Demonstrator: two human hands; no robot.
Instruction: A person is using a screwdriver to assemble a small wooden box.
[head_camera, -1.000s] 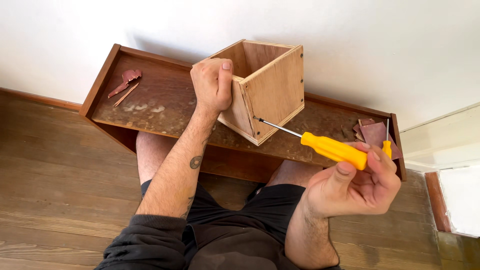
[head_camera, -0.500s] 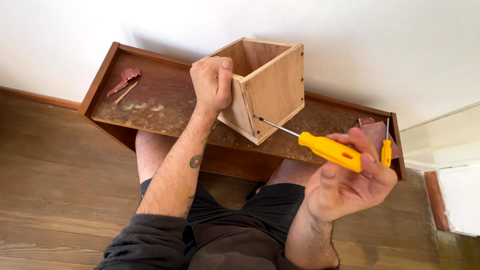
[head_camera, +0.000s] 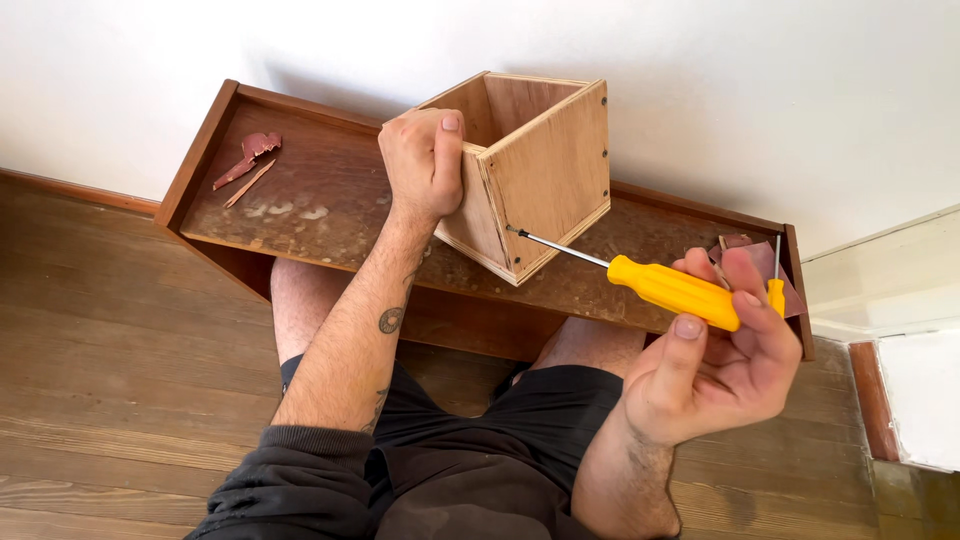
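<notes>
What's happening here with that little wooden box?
A seated person steadies a small open plywood box with the left hand, gripping its corner edge. The right hand holds a yellow-handled screwdriver whose tip sits at a screw low on the box's near side. The box rests on a long dark wooden shelf board lying across the person's legs, against a white wall. A second small yellow screwdriver stands by the right hand, and wood scraps lie at the board's far left.
</notes>
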